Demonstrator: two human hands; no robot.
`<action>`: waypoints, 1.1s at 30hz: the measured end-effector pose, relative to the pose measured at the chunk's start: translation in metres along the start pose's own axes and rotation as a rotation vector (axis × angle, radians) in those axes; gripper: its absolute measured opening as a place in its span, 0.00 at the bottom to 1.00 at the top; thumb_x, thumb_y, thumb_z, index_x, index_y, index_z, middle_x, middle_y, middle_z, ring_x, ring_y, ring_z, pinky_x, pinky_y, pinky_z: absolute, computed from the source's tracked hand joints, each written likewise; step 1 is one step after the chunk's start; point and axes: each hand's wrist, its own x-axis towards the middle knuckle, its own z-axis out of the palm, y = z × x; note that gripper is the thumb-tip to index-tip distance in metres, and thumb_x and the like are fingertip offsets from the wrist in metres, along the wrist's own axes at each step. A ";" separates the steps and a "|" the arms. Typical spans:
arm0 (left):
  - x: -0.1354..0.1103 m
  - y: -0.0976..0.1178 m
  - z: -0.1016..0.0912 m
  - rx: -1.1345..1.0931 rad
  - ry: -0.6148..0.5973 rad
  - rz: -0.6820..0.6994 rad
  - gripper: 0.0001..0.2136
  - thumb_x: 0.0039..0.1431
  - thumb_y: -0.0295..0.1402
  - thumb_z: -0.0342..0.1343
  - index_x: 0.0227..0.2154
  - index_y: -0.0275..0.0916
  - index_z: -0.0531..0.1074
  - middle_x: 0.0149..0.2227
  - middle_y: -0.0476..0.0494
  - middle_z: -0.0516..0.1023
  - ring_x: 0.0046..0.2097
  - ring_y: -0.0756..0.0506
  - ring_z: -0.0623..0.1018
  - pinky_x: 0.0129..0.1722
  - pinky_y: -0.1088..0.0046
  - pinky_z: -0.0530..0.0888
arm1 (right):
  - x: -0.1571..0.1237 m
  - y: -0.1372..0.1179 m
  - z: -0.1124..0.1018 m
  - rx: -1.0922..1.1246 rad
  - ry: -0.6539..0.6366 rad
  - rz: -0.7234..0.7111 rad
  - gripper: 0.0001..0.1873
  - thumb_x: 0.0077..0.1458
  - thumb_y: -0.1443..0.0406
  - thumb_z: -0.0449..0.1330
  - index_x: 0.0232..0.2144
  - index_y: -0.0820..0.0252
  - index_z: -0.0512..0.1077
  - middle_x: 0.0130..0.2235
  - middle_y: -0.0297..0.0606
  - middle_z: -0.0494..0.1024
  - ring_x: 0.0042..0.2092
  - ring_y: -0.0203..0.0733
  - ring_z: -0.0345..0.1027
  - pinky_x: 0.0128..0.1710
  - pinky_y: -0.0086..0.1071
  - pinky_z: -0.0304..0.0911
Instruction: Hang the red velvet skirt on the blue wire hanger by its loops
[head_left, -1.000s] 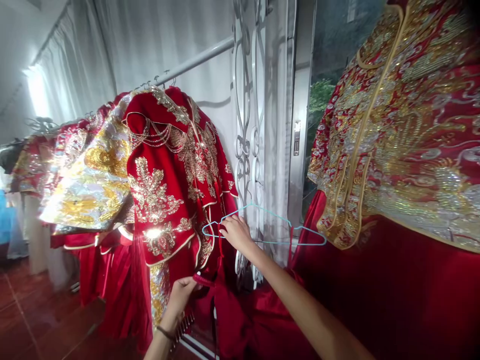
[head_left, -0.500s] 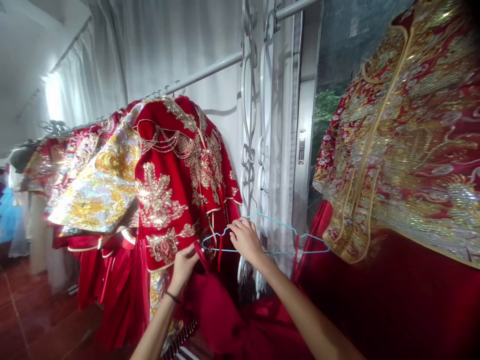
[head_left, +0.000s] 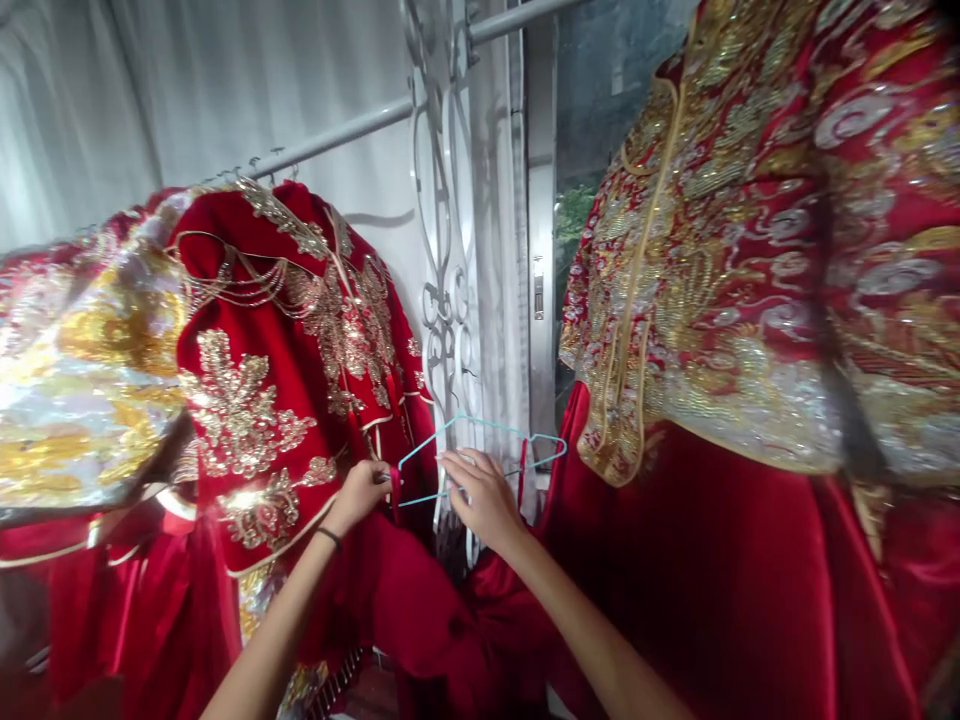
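Observation:
My left hand (head_left: pixel 365 497) is closed on a narrow red hanging loop (head_left: pixel 395 492) at the left end of a light blue clothes hanger (head_left: pixel 429 437). My right hand (head_left: pixel 480 495) grips the hanger near its middle, fingers bent around the lower bar. A second red loop (head_left: pixel 522 470) is around the hanger's right side. Below both hands droops a dark red garment (head_left: pixel 420 590), its folds bunched; its full shape is hidden by my forearms and the picture's lower edge.
A red jacket with gold sequin work (head_left: pixel 262 400) hangs at left beside a gold-and-silver garment (head_left: pixel 120 350). On the right hangs a gold-embroidered red jacket (head_left: pixel 712 280) over a red skirt (head_left: pixel 720 560). A white scrolled metal stand (head_left: pixel 442 250) and rail (head_left: pixel 337 140) stand behind.
The view has swung right, so the racks appear further left. The hanger's left end has come into the loop at my left hand; before, the loop hung just beside it.

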 end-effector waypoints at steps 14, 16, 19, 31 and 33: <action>-0.020 0.003 0.008 0.236 0.158 -0.025 0.21 0.50 0.50 0.49 0.37 0.39 0.74 0.39 0.41 0.79 0.41 0.41 0.77 0.43 0.68 0.69 | -0.151 0.097 -0.002 0.071 -0.618 1.391 0.05 0.37 0.74 0.60 0.20 0.64 0.68 0.21 0.40 0.73 0.25 0.49 0.72 0.22 0.37 0.67; -0.017 -0.001 0.007 0.232 0.140 -0.022 0.22 0.50 0.51 0.49 0.35 0.38 0.75 0.38 0.41 0.80 0.40 0.40 0.77 0.42 0.69 0.70 | -0.143 0.102 -0.017 0.060 -0.568 1.354 0.08 0.38 0.75 0.59 0.15 0.63 0.65 0.19 0.40 0.72 0.28 0.50 0.73 0.25 0.37 0.67; -0.016 -0.005 0.004 0.222 0.114 -0.025 0.22 0.49 0.52 0.50 0.34 0.38 0.75 0.37 0.43 0.80 0.38 0.42 0.77 0.40 0.71 0.70 | -0.121 0.117 -0.053 0.097 -0.492 1.286 0.11 0.40 0.73 0.60 0.13 0.62 0.63 0.19 0.40 0.72 0.31 0.48 0.73 0.29 0.35 0.67; -0.013 -0.016 0.008 0.115 0.075 0.016 0.21 0.49 0.51 0.50 0.26 0.36 0.73 0.24 0.50 0.74 0.28 0.49 0.70 0.30 0.77 0.66 | -0.073 0.128 -0.091 0.910 0.349 1.006 0.12 0.40 0.64 0.58 0.30 0.63 0.74 0.41 0.44 0.77 0.41 0.44 0.72 0.43 0.36 0.67; -0.013 -0.017 0.007 0.105 0.074 0.030 0.20 0.49 0.51 0.50 0.25 0.36 0.73 0.22 0.51 0.71 0.27 0.50 0.68 0.29 0.77 0.65 | -0.067 0.135 -0.082 0.756 0.454 0.881 0.16 0.37 0.62 0.61 0.33 0.62 0.75 0.40 0.42 0.78 0.41 0.46 0.71 0.44 0.40 0.66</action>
